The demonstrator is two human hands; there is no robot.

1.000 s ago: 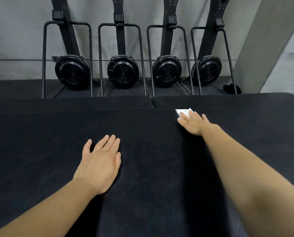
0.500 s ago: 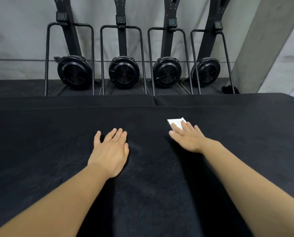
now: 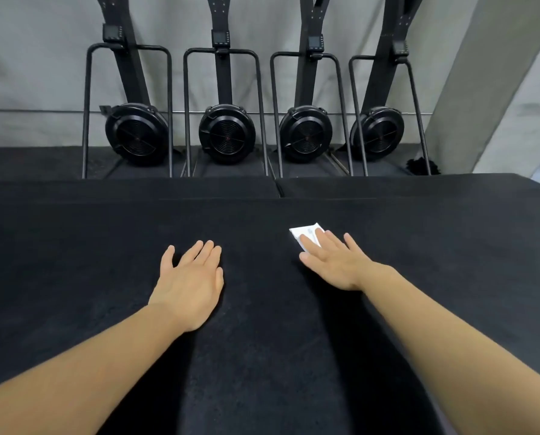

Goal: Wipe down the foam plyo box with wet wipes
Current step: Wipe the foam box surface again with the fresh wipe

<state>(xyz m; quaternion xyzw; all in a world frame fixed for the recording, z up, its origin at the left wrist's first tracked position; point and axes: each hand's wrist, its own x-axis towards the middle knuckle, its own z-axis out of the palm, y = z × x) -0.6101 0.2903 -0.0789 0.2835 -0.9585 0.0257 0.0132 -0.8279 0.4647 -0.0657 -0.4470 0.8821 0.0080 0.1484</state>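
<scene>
The black foam plyo box [image 3: 74, 277] fills the lower half of the head view, its flat top facing me. A folded white wet wipe [image 3: 306, 232] lies on that top, right of centre, near the far edge. My right hand [image 3: 334, 265] presses flat on the wipe with straight fingers, covering its near part. My left hand [image 3: 190, 277] rests flat on the box top, palm down, fingers together, a short way left of the wipe.
Two more black foam boxes [image 3: 388, 186] stand side by side just behind mine. Beyond them several black rowing machines [image 3: 228, 133] stand upright against a grey wall. A grey concrete pillar [image 3: 498, 89] rises at the right.
My right hand has slid the wipe back from the far edge toward me and to the left. My left hand has stayed flat on the box top.
</scene>
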